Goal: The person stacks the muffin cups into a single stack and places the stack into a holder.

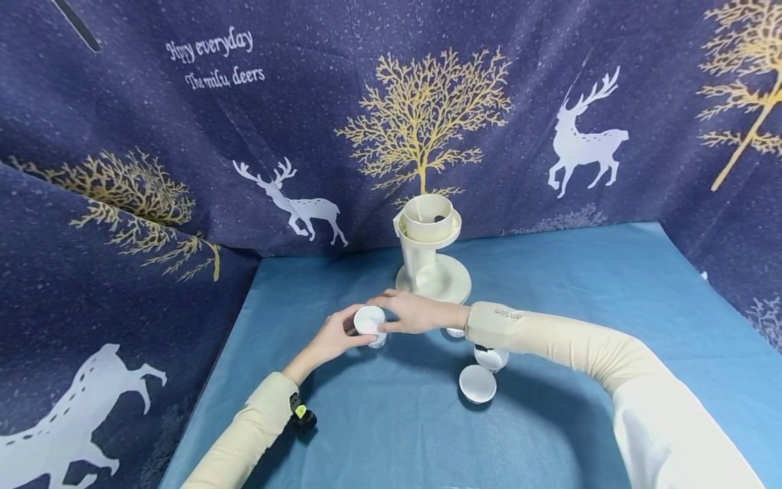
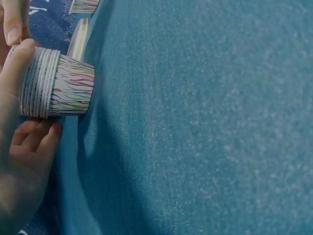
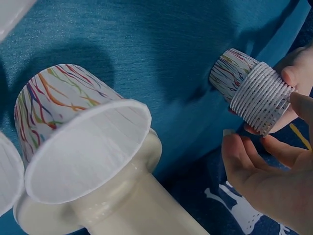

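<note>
I have the cup stack (image 2: 56, 87) rim-up in my left grip (image 1: 332, 337); right grip (image 1: 417, 313) at its rim, pinch unclear.

The cup stack (image 1: 369, 319) partly hides the left fingers (image 1: 345, 315) gripping it.

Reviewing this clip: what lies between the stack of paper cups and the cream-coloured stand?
The right hand. In the head view it reaches across between the cup stack and the cream-coloured stand.
</note>
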Action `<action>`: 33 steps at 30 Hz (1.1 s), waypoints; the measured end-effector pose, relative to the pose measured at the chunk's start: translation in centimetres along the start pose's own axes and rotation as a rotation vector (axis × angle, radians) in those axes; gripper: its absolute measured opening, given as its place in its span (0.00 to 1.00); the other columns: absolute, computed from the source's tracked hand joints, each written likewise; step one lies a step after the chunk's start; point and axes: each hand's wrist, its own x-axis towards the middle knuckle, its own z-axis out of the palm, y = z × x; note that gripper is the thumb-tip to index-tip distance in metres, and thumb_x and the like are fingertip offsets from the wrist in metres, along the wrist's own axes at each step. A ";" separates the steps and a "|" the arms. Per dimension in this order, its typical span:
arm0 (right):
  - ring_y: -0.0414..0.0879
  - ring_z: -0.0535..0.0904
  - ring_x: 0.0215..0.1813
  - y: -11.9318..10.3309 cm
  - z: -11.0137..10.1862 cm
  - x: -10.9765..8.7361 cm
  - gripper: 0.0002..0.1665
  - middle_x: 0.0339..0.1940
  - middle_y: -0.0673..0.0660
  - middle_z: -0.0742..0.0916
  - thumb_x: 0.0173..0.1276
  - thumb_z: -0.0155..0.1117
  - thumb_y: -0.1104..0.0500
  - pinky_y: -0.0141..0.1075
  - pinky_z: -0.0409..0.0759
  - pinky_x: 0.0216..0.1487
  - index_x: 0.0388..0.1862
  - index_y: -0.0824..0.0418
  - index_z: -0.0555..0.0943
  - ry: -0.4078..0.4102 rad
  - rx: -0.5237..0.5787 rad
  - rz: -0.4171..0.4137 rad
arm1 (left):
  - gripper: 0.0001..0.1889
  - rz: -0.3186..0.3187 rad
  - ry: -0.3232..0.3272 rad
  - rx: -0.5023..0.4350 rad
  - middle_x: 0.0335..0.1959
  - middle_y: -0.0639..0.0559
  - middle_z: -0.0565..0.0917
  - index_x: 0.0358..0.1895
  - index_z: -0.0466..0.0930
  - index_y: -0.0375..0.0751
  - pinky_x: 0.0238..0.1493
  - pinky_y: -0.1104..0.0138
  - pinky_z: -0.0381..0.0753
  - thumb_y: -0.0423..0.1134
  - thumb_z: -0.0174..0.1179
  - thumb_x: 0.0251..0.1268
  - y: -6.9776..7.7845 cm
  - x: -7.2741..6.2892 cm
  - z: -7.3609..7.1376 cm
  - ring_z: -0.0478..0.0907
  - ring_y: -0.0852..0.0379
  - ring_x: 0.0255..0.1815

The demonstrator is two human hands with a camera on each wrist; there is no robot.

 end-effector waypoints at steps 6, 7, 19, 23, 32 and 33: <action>0.52 0.73 0.64 0.4 0.1 -0.2 0.33 0.65 0.61 0.77 0.71 0.60 0.50 0.43 0.74 0.63 0.69 0.66 0.67 -0.002 0.030 0.024 | 0.30 -0.002 0.006 0.001 0.59 0.44 0.78 0.62 0.73 0.44 0.58 0.62 0.78 0.40 0.71 0.55 0.0 0.0 0.1 0.77 0.48 0.61; 0.53 0.73 0.64 0.4 0.1 -0.3 0.33 0.65 0.61 0.77 0.71 0.59 0.51 0.43 0.74 0.63 0.68 0.66 0.68 0.003 0.040 0.014 | 0.30 -0.002 0.008 0.004 0.59 0.44 0.78 0.62 0.73 0.44 0.59 0.61 0.78 0.40 0.71 0.55 0.0 0.0 0.1 0.77 0.48 0.61; 0.54 0.74 0.63 0.6 0.0 -0.5 0.29 0.62 0.59 0.79 0.71 0.60 0.54 0.43 0.74 0.62 0.66 0.65 0.70 0.026 0.060 -0.044 | 0.29 -0.008 0.011 0.011 0.58 0.45 0.78 0.61 0.73 0.45 0.58 0.63 0.78 0.40 0.71 0.55 -0.1 0.0 0.0 0.77 0.48 0.61; 0.54 0.74 0.62 0.5 -0.1 -0.7 0.29 0.62 0.60 0.79 0.71 0.60 0.54 0.44 0.75 0.61 0.66 0.66 0.70 0.029 0.062 -0.037 | 0.29 -0.007 0.011 0.012 0.59 0.45 0.78 0.61 0.73 0.45 0.59 0.62 0.78 0.39 0.71 0.55 -0.1 0.0 0.0 0.77 0.48 0.61; 0.53 0.80 0.56 1.1 -0.6 -1.7 0.26 0.58 0.64 0.82 0.71 0.59 0.56 0.43 0.79 0.56 0.64 0.67 0.72 0.074 0.123 -0.009 | 0.30 -0.014 0.023 0.020 0.59 0.45 0.78 0.61 0.73 0.45 0.61 0.56 0.76 0.39 0.72 0.53 -0.2 0.2 0.2 0.77 0.47 0.62; 0.53 0.81 0.55 1.3 -0.7 -1.8 0.24 0.56 0.64 0.83 0.71 0.59 0.57 0.43 0.80 0.54 0.62 0.67 0.73 0.086 0.127 -0.009 | 0.30 -0.015 0.027 0.021 0.59 0.44 0.78 0.61 0.74 0.45 0.61 0.56 0.76 0.39 0.72 0.53 -0.2 0.2 0.2 0.77 0.47 0.61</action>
